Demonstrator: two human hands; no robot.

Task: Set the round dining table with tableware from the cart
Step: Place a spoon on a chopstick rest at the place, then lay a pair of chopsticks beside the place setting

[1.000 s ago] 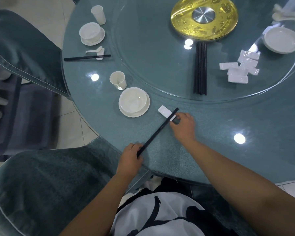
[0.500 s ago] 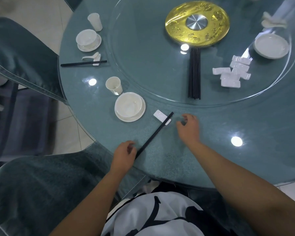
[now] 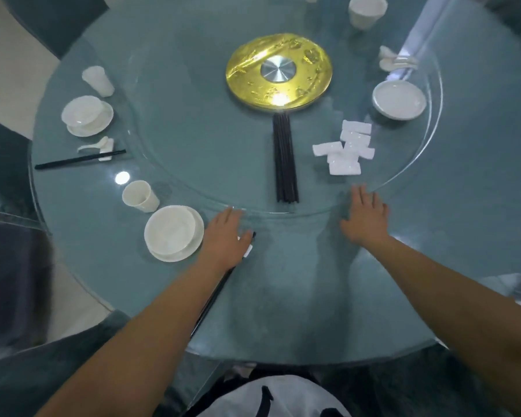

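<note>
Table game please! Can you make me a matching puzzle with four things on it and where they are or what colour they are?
Things:
1. bundle of chopsticks
2. round disc
3. pile of chopstick rests
4. cup

Clues:
A. gold, with a silver middle
B. white blocks, in front of the right hand
C. beside the bowl on its saucer
D. black, just below the disc

Pairs: 1-D, 2-A, 3-B, 4-C

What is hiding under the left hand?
A white chopstick rest peeks out under the left hand, with black chopsticks running beneath it. Most of the rest and the chopsticks' middle are covered.
</note>
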